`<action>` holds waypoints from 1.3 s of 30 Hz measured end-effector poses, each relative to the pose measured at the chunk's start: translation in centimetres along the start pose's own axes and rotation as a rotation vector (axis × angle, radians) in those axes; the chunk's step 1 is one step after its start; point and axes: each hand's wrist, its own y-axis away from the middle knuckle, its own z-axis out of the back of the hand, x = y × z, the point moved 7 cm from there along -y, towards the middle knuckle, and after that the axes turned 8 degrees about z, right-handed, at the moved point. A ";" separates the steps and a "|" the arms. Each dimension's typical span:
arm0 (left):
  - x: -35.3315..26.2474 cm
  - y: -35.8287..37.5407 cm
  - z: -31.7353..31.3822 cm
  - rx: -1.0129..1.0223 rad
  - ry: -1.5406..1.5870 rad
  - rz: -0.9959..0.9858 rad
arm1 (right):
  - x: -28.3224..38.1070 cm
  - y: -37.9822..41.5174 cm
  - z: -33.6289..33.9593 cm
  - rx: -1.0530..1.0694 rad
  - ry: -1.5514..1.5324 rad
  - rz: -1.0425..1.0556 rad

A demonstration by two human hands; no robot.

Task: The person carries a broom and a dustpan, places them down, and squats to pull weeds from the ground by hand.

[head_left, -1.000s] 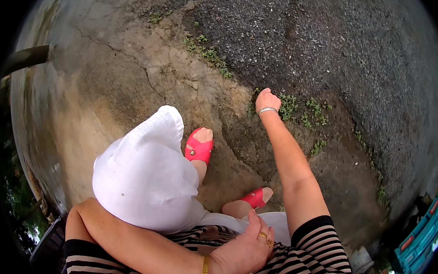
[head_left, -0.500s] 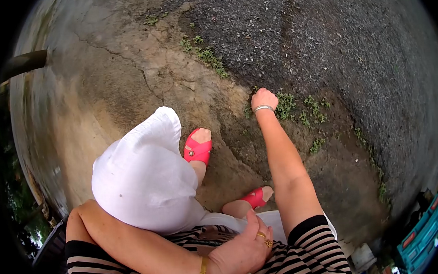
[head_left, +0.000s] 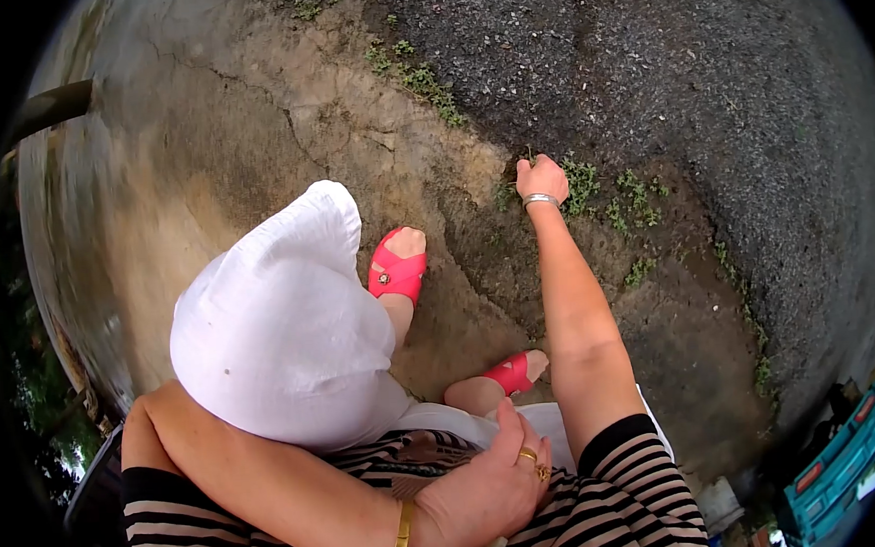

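Green sprig [head_left: 530,153] at curled right fingers [head_left: 543,163]

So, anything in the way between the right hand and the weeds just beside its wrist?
Nothing visible stands between the right hand and those weeds; the hand is right at the patch's edge. The red sandals are nearer the body, off that line.

The right hand [head_left: 542,179] hides its own fingertips, so can't tell how it's gripping the weeds [head_left: 580,186], tbh. Shirt [head_left: 611,493] runs off the bottom edge, pole [head_left: 55,108] gets chopped by the dark rim, and the teal thing [head_left: 838,470] lower right is too small to make out.
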 end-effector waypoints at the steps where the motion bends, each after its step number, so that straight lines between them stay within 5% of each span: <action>1: 0.2 0.0 0.1 0.004 0.001 0.003 | 0.1 0.4 0.7 -0.011 -0.023 0.006; 11: -1.9 1.2 -1.3 0.051 0.180 -0.201 | -3.5 1.0 1.1 0.002 -0.143 0.239; 19: -1.9 1.4 -1.7 0.032 0.127 -0.153 | 0.5 0.7 1.1 0.196 0.124 0.016; 22: -1.7 1.5 -1.7 0.011 0.131 -0.131 | 0.5 0.1 0.6 0.083 0.104 0.027; 27: -1.9 1.3 -1.9 0.022 0.109 -0.114 | 1.0 -1.1 0.4 0.390 0.234 0.032; 31: -1.8 1.2 -2.1 0.032 0.089 -0.116 | 2.6 -1.5 -0.1 0.338 0.445 0.267; 39: -0.1 0.8 -0.4 0.000 -0.025 -0.032 | 2.8 -1.4 -0.6 0.270 0.433 0.220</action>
